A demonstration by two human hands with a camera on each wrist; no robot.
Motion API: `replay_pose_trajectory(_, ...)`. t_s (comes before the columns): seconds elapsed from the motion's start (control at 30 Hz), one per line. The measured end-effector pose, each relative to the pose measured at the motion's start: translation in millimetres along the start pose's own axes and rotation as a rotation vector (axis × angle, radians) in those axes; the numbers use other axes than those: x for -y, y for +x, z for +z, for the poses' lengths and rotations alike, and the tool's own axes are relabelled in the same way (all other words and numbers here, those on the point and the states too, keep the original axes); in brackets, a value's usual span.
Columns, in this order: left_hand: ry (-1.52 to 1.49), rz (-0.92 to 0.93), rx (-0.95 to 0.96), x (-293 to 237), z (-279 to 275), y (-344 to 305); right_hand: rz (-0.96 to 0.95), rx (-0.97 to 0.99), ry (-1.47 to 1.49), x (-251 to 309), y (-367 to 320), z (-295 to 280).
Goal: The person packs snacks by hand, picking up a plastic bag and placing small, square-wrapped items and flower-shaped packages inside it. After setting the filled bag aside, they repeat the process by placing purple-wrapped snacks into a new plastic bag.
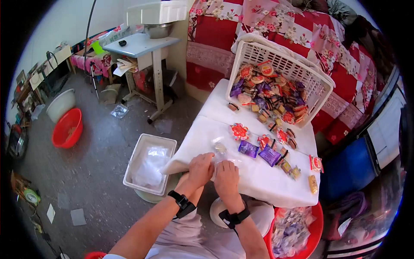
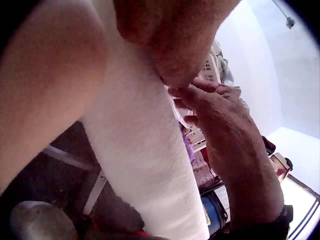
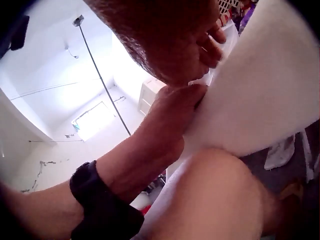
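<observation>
Both hands meet at the near edge of the white-covered table, around a clear plastic bag (image 1: pixel 221 155) with a small pale item inside it. My left hand (image 1: pixel 202 167) pinches the bag's near end from the left. Close beside it, my right hand (image 1: pixel 227 177) has its fingers curled on the same plastic, which shows by its fingertips (image 3: pixel 214 50) in the right wrist view. Just beyond the bag lie purple packets (image 1: pixel 248 149) and a red flower-shaped packet (image 1: pixel 239 131). The bag's gathered end is hidden by the fingers.
A tilted white basket (image 1: pixel 321 93) spills wrapped snacks (image 1: pixel 269 88) onto the white cloth (image 1: pixel 207 123). At the left, a white bin (image 1: pixel 129 177) holds clear bags (image 1: pixel 151 166). Below the table's right side stands a red tub (image 1: pixel 318 220) of packed bags. Single packets (image 1: pixel 316 164) lie near the right edge.
</observation>
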State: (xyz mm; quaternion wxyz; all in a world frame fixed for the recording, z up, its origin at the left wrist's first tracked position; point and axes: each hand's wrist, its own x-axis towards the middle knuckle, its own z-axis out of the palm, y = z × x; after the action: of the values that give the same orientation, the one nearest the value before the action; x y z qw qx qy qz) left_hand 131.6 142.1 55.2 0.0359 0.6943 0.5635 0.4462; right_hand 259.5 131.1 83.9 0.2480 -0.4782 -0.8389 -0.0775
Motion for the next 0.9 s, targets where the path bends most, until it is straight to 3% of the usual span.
replay_pose_trajectory(0.13,-0.008,0.020,-0.078,-2,3,1,-0.093,-0.032,0.028,-10,3,15)
replay_pose_trajectory(0.2,-0.006,0.048,-0.073,0,3,1,-0.039,0.280,0.041,-17,11,18)
replay_pose_trajectory(0.27,-0.001,0.075,-0.072,1,3,0,-0.028,0.273,0.141,-26,26,20)
replay_pose_trajectory(0.33,0.028,0.040,0.014,-2,0,1,-0.018,0.261,0.236,-35,36,36)
replay_pose_trajectory(0.4,0.029,0.043,0.021,-1,1,0,-0.083,-0.060,0.305,-38,46,55)
replay_pose_trajectory(0.53,0.009,0.047,0.005,1,5,0,-0.008,0.025,0.122,-43,64,68)
replay_pose_trajectory(0.6,0.021,0.044,0.003,4,7,-2,-0.031,-0.221,0.154,-59,79,111)
replay_pose_trajectory(0.67,0.027,0.040,0.004,4,7,-3,0.076,-0.120,0.206,-57,88,115)
replay_pose_trajectory(0.73,0.072,0.006,0.060,4,6,-2,0.184,-0.017,0.254,-52,81,105)
replay_pose_trajectory(0.8,0.073,0.029,0.040,3,5,0,0.003,-0.226,0.185,-37,54,77)
replay_pose_trajectory(0.83,0.081,0.043,0.017,1,4,-1,0.088,0.007,0.365,-32,44,56)
replay_pose_trajectory(0.9,0.068,0.036,0.031,-3,-1,0,-0.088,-0.011,0.282,-27,17,30)
